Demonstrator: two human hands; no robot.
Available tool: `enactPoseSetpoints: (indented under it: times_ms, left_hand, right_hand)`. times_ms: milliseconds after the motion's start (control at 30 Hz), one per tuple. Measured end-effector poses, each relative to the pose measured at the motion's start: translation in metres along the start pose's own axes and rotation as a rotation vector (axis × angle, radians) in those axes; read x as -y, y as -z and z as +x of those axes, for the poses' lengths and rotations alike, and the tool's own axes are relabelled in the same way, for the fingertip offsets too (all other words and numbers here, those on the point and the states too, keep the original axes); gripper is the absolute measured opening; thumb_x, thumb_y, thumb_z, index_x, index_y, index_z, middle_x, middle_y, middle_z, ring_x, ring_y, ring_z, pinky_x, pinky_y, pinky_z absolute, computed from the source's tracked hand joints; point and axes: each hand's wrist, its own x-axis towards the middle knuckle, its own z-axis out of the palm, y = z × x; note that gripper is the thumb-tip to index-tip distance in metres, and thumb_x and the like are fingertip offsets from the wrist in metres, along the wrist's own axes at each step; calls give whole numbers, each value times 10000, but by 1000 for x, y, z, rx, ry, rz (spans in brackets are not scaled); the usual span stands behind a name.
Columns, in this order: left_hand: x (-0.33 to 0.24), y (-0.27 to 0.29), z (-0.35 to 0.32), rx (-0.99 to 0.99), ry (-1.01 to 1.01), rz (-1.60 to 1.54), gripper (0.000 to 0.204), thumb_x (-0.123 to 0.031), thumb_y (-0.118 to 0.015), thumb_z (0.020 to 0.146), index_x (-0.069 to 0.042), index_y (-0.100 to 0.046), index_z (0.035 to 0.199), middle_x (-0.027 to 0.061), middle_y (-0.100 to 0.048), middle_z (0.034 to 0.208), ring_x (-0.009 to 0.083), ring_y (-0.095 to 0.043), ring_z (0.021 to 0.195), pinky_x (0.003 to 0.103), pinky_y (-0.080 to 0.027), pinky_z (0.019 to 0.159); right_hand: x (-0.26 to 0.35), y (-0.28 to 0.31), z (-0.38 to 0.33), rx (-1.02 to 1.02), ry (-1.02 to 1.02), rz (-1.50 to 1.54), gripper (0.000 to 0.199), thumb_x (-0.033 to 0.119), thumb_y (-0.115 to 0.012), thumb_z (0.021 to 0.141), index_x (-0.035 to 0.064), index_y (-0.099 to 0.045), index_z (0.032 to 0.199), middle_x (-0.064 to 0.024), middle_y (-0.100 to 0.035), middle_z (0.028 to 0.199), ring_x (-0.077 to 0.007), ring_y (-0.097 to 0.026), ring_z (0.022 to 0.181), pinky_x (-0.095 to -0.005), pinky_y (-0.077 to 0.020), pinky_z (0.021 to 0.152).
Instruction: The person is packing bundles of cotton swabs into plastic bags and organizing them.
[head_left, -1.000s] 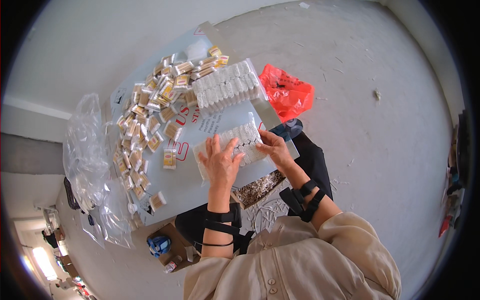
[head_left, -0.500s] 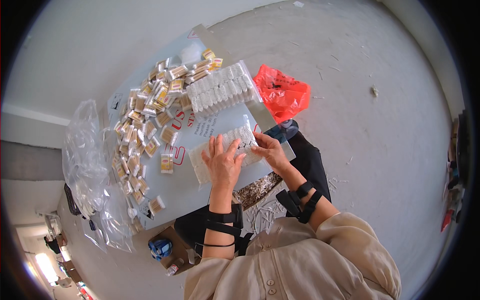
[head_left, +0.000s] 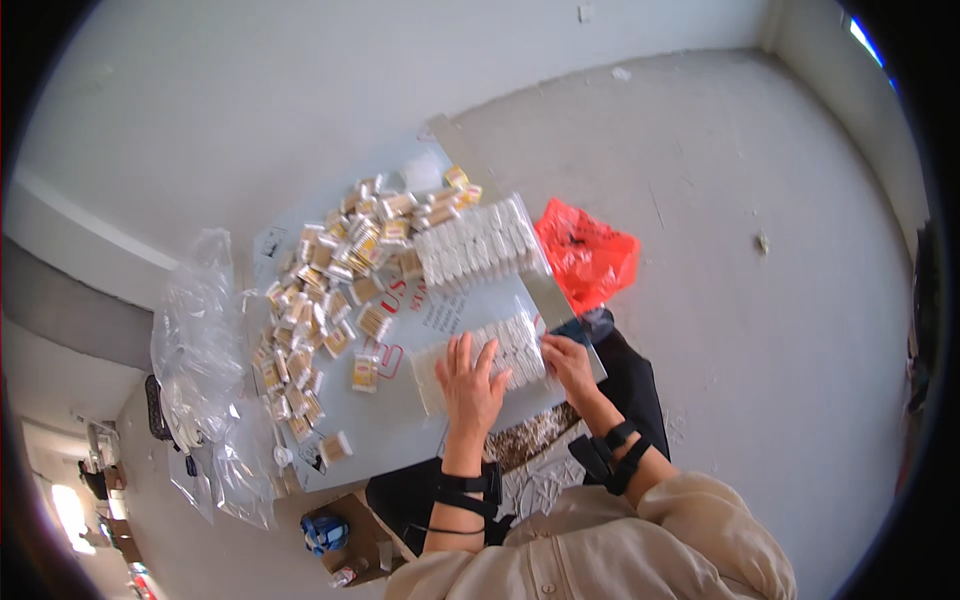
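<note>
Left hand (head_left: 470, 385) lies flat, fingers spread, on a clear packet of white pieces (head_left: 485, 362); right hand (head_left: 568, 366) pinches its right edge. Beyond the packet, small yellow packs (head_left: 330, 290) litter the tabletop (head_left: 400, 440).

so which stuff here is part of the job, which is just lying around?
In use: left hand and right hand on the near clear pack; far pack; small yellow packets; board.
Lying about: red bag; clear bags; blue item.
</note>
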Motion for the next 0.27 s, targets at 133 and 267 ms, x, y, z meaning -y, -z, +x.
enactPoseSetpoints:
  times_ms: [133,267]
  left_hand:
    - [30,-7,-26,-222,169,-25,720,-305,-766,751,-110,-461,1373,210,-410,1427,367,-362,1349,584,-259,1072]
    - [85,-27,-48,-258,574,-826,804,-305,-758,807,-111,-351,1472,155,-318,1515,360,-280,1401,530,-155,1161]
  right_hand:
    - [2,5,17,28,20,-255,155,120,-641,908,-22,-695,938,31,-601,718,-68,-521,604,-210,-384,527]
    - [2,-7,25,11,204,-584,147,108,-666,836,-14,-687,757,-49,-620,595,-125,-564,535,-288,-437,510]
